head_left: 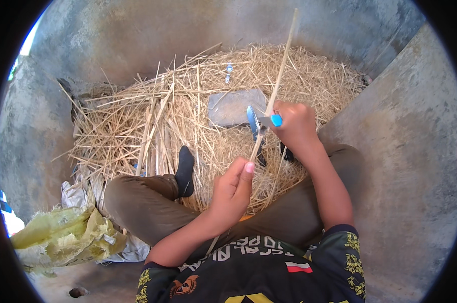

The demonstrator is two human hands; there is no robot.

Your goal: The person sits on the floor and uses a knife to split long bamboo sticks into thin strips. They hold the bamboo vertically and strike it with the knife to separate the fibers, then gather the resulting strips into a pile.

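A thin stick (284, 60) is held by the left hand (231, 189) near its near end, with the fingers and thumb closed on it. The stick is slanted up, away and to the right. At its middle, a tool with a blue end (276, 120) is held in the right hand (295, 123), with the fingers curled tight. The stick is touched by the right hand too, but whether it is gripped there cannot be told. The tool's flat grey part is laid across the stick. Just to the left, a long shiny thing (251, 117) can be seen, with its far end set in front of a grey slab (231, 108). Beyond the slab, a watch (229, 68) is laid on the straw (324, 81). To the left, a foot (185, 172) is covered by a black sock. Farther left and nearer, a torn yellow bag (62, 232) is seen. All is ringed by grey walls (163, 30).
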